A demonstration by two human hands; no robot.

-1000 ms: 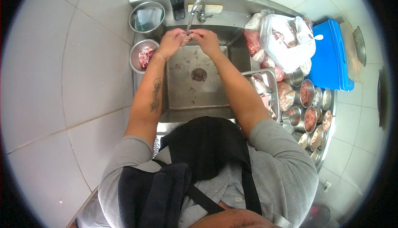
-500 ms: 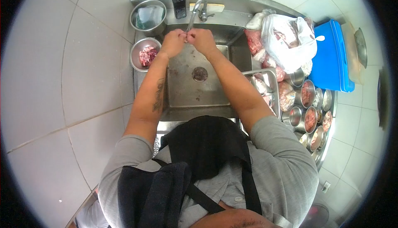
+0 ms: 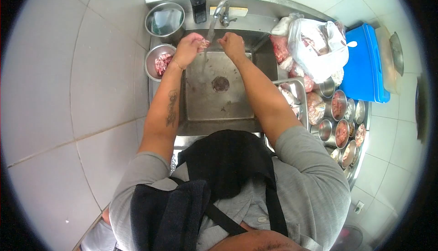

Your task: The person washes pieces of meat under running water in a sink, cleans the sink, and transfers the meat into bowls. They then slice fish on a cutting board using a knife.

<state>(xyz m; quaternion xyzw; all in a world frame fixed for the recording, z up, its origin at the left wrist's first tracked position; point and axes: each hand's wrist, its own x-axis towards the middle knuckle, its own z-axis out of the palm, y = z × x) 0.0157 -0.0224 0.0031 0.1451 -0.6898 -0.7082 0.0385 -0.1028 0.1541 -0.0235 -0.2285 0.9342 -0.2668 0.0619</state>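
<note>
My left hand (image 3: 189,50) is closed around a small pale-pink piece of meat (image 3: 205,44) beside the water running from the curved metal faucet (image 3: 221,7). On the other side of the stream, my right hand (image 3: 233,46) has its fingers curled in; whether anything small is between them is hidden. Both hands are above the back part of a steel sink (image 3: 214,100). Left of the sink, close to my left wrist, stands a metal bowl (image 3: 149,64) with cut reddish meat (image 3: 162,62) in it.
A larger metal pot (image 3: 180,28) and a black bottle (image 3: 199,7) stand behind the sink. To the right are a steel tray (image 3: 301,87), bagged meat (image 3: 279,46), a white plastic bag (image 3: 315,64), a blue container (image 3: 362,64) and several metal cups of meat (image 3: 341,132).
My hands were together under the faucet and have moved apart, left hand leftward and right hand rightward. The piece of meat now shows in my left hand.
</note>
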